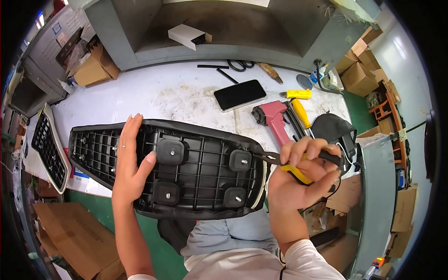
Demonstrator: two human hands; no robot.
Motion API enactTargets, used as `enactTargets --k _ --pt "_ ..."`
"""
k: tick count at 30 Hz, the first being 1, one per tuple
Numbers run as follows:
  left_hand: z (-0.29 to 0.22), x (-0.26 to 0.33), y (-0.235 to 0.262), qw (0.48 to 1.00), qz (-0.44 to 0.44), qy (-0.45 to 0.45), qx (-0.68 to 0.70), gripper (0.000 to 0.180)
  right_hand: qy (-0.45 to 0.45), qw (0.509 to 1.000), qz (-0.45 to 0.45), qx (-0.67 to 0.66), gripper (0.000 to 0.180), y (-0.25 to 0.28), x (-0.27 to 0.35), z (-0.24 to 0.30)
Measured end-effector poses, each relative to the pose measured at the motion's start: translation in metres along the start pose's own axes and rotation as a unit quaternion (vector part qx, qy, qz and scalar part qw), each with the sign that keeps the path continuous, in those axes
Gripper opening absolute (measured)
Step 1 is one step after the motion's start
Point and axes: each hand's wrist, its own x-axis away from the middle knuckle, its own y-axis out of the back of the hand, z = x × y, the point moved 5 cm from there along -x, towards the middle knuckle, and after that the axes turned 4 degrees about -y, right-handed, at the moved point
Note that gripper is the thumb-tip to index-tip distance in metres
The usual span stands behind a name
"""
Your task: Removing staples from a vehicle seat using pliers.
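A black motorcycle seat [200,158] lies upside down across the table's front edge. Its ribbed plastic underside faces up, with rubber pads and metal studs, and a pale strip [259,186] shows along the right end. Across the seat's left part rests my left hand [130,161], fingers stretched out and thumb apart. My right hand [303,172] is wrapped round the yellow and black handles of pliers [269,157]. The pliers' jaws are at the seat's right rim; whether they pinch anything there is too small to tell.
Right of the seat lie a red staple gun [274,119], a yellow-handled screwdriver [301,112], a yellow cutter [298,94] and a black bag [333,133]. A phone [240,95] and scissors [241,65] lie farther back. Another seat base [48,149] leans at left. A grey metal cabinet [210,52] borders the back.
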Motion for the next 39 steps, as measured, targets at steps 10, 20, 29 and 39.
enactTargets --k 10,20,29,39 --pt "-0.001 -0.001 0.000 1.000 0.005 -0.002 -0.003 0.075 -0.009 1.000 -0.009 0.017 0.039 -0.001 -0.003 -0.024" --pt "-0.005 -0.002 0.003 1.000 -0.001 -0.013 0.001 0.074 -0.098 0.987 -0.055 -0.113 0.033 0.001 -0.015 -0.020" --pt "0.000 0.006 0.006 1.000 0.001 -0.004 -0.004 0.075 -0.254 0.920 -0.004 -0.299 0.031 -0.029 0.027 0.021" --pt "-0.003 0.000 0.002 1.000 -0.006 -0.016 0.002 0.075 -0.250 0.957 0.052 -0.138 0.050 -0.038 0.067 0.025"
